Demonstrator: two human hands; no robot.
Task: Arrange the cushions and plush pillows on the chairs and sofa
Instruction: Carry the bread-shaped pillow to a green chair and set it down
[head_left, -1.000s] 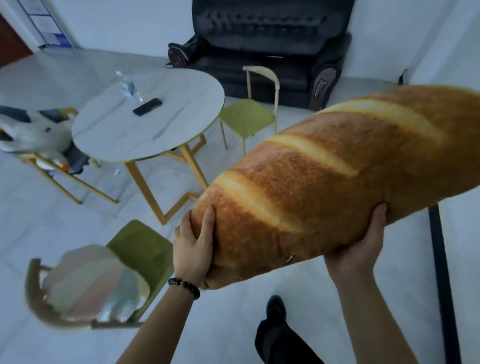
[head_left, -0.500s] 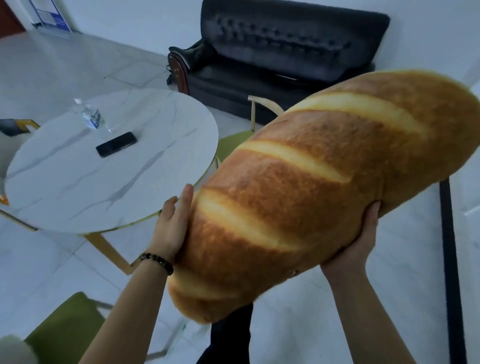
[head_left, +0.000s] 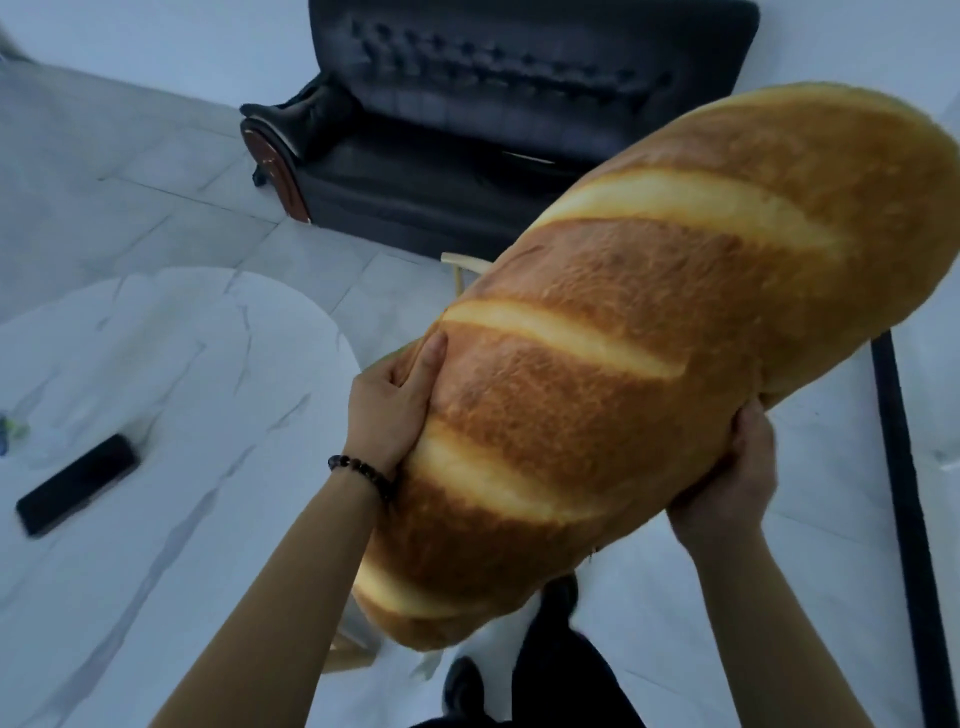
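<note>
A: What do both hands hold?

B: I see the left hand (head_left: 392, 402) and right hand (head_left: 727, 483) grasping the long golden-brown bread-shaped plush pillow (head_left: 639, 374), lifted, tilted, in front of the black tufted leather sofa (head_left: 467, 130).

A: What is hidden?

B: The pillow covers the sofa's right part. On the round white marble worktop (head_left: 171, 415) lies a blurred black phone (head_left: 78, 483).

The bread pillow (head_left: 623, 374) blocks the path ahead; bare floor (head_left: 171, 208) lies open between table (head_left: 156, 519) and sofa (head_left: 519, 130).
</note>
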